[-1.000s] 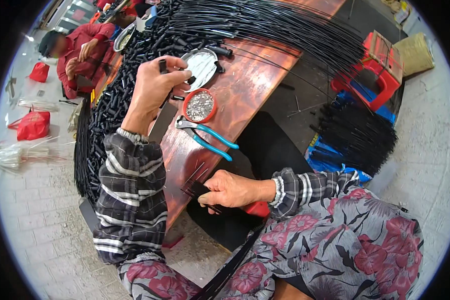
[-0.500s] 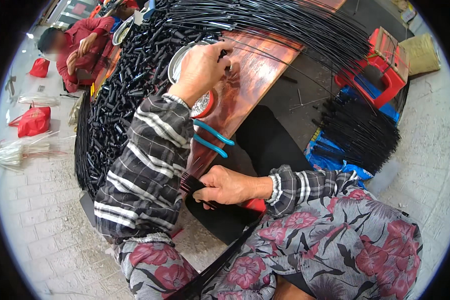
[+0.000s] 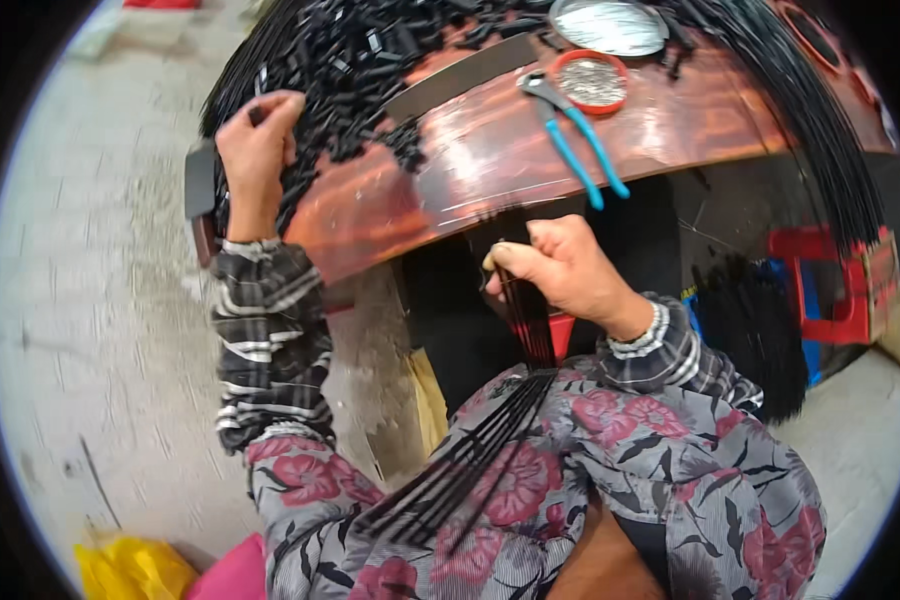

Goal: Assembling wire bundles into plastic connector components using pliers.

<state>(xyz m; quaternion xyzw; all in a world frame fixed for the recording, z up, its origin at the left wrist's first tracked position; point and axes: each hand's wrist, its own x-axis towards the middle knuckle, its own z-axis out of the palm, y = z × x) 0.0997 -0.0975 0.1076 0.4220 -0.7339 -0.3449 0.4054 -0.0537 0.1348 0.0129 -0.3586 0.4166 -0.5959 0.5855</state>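
My right hand (image 3: 575,268) is closed around a bundle of thin black rods (image 3: 470,450). Their short upper ends poke out above the fingers, and the long ends trail across my flowered apron. At the table's left end, my left hand (image 3: 255,155) is raised with its fingers curled together, beside a heap of short black plastic tubes (image 3: 370,60). Whatever it pinches is too dark and small to name. Blue-handled pliers (image 3: 585,150) rest near the table edge, touching or close to a red dish (image 3: 624,88) of small silvery pieces.
A round metal bowl (image 3: 660,40) with pale contents stands behind the dish on the glossy reddish table (image 3: 360,215). A flat dark bar (image 3: 460,78) borders the heap. Long black rods (image 3: 835,150) overhang at right, above a red stool (image 3: 820,330). Yellow (image 3: 135,570) and pink bags (image 3: 232,572) lie lower left.
The view has swung left. My left hand has left the metal bowl for the heap's left end. My right hand still grips the rods, which now show lying across my lap.
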